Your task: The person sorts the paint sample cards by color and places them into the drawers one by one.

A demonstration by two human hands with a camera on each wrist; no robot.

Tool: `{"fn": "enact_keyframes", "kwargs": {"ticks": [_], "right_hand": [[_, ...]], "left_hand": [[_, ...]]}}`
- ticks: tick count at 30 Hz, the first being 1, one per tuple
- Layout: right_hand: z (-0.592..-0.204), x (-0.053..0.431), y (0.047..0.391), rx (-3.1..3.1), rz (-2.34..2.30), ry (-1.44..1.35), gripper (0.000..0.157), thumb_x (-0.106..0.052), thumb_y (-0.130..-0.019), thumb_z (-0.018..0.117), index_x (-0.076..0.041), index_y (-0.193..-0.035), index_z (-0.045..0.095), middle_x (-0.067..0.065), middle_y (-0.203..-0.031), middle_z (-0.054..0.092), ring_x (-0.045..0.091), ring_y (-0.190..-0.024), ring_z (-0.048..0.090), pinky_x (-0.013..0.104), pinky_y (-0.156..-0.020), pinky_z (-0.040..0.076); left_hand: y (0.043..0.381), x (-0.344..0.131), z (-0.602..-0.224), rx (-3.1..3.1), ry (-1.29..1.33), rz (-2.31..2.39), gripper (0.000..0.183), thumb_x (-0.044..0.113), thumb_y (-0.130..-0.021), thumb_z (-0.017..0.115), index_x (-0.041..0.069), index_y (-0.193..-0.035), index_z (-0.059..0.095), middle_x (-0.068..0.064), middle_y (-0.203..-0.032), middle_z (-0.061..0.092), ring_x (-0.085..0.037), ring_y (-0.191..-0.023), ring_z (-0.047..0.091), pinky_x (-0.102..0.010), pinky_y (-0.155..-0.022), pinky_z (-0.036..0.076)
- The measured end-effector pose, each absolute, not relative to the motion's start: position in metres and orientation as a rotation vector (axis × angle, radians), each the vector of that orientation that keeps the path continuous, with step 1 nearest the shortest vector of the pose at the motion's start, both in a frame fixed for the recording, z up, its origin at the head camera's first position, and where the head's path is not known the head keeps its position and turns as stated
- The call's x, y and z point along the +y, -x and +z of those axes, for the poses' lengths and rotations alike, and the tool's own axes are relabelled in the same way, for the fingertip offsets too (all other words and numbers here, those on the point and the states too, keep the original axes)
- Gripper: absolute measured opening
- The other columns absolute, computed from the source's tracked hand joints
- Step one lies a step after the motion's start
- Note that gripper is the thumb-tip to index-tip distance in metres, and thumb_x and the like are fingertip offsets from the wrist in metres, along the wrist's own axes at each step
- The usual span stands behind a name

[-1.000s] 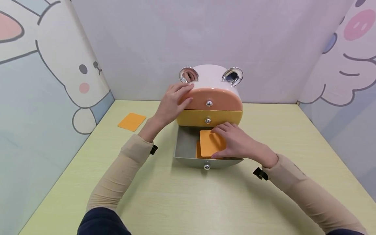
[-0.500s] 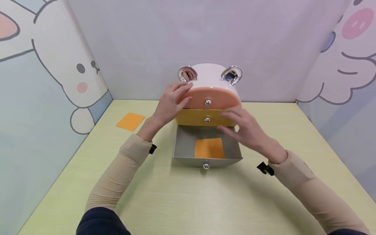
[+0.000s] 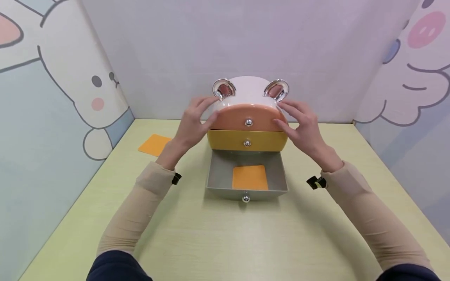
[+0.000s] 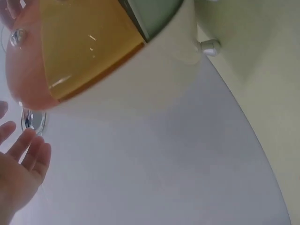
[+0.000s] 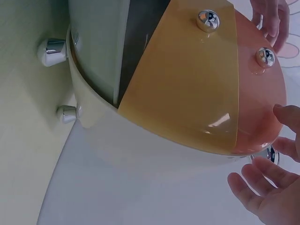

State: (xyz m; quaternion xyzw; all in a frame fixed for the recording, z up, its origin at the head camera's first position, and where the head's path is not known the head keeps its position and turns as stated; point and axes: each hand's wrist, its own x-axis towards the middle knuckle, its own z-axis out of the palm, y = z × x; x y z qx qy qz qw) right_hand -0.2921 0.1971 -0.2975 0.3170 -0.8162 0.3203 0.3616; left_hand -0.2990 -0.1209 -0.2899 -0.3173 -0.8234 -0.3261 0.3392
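Note:
A small cabinet (image 3: pixel 250 89) with a white top and two silver ear-shaped rings stands in the middle of the table. Its coral top drawer (image 3: pixel 232 118) and yellow middle drawer (image 3: pixel 226 140) are closed, while the grey bottom drawer (image 3: pixel 219 173) is pulled out. An orange square card (image 3: pixel 250 177) lies in that drawer. My left hand (image 3: pixel 193 121) is at the cabinet's upper left, fingers extended and slightly spread, holding nothing. On the opposite side my right hand (image 3: pixel 305 127) has its fingers spread, the thumb (image 5: pixel 288 115) close to the coral front.
Another orange square card (image 3: pixel 153 144) lies on the table (image 3: pixel 225 238) to the left, partly behind the left wrist. A pale wall (image 3: pixel 168 70) rises close behind the cabinet, and cartoon-printed panels flank both sides.
My right hand has let go of an orange card in the grey drawer and risen to the cabinet's upper right. My left hand has shifted slightly left from the coral front.

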Motion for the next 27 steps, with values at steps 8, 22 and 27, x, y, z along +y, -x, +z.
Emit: {"fn": "enact_keyframes", "kwargs": {"ticks": [8, 22, 27], "right_hand": [[-0.299, 0.197, 0.293, -2.094, 0.836, -0.815, 0.041, -0.004, -0.079, 0.077, -0.004, -0.119, 0.068, 0.018, -0.113, 0.066, 0.032, -0.1, 0.059, 0.029, -0.088, 0.047], [-0.302, 0.197, 0.292, -2.071, 0.842, -0.819, 0.039, -0.002, -0.079, 0.077, -0.003, -0.117, 0.069, 0.018, -0.109, 0.066, 0.031, -0.092, 0.06, 0.007, -0.082, 0.044], [-0.3, 0.197, 0.29, -2.077, 0.846, -0.808, 0.039, -0.004, -0.08, 0.077, -0.004, -0.118, 0.069, 0.018, -0.11, 0.066, 0.03, -0.095, 0.062, 0.005, -0.083, 0.042]], "left_hand": [[0.32, -0.195, -0.316, -2.242, 0.418, -0.87, 0.04, 0.019, -0.092, 0.063, 0.004, -0.13, 0.058, -0.017, -0.129, 0.059, -0.034, -0.125, 0.049, -0.048, -0.106, 0.038], [0.327, -0.295, -0.389, -3.203, -0.183, -0.713, 0.099, 0.049, -0.09, 0.06, -0.009, -0.15, 0.007, -0.042, -0.147, 0.015, -0.059, -0.134, 0.015, -0.07, -0.107, 0.022], [0.328, -0.303, -0.399, -3.246, -0.225, -0.751, 0.1, 0.051, -0.089, 0.059, -0.01, -0.149, 0.008, -0.041, -0.145, 0.021, -0.056, -0.129, 0.022, -0.07, -0.105, 0.025]]}}
